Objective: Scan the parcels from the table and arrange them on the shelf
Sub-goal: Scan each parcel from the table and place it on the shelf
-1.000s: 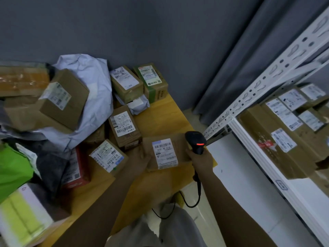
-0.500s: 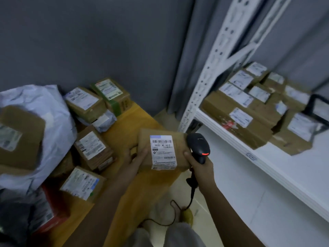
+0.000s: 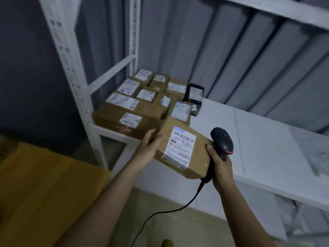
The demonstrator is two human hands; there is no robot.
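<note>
A flat brown cardboard parcel (image 3: pixel 194 157) with a white barcode label is held in the air in front of the white shelf board (image 3: pixel 258 139). My left hand (image 3: pixel 150 147) grips its left end. My right hand (image 3: pixel 219 162) grips a black barcode scanner (image 3: pixel 223 141) with a red light, and its thumb presses the parcel's right end. Several labelled brown parcels (image 3: pixel 135 107) lie packed together on the shelf's left end.
A white perforated upright (image 3: pixel 71 72) of the rack stands at the left. A small black device (image 3: pixel 195 97) sits on the shelf behind the parcels. The yellow table (image 3: pixel 44 189) is at the lower left. The scanner's cable (image 3: pixel 160 214) hangs down. Grey curtains hang behind.
The view has swung right from the table to the shelf. Both hands have carried the parcel and scanner off the table toward the shelf board.
</note>
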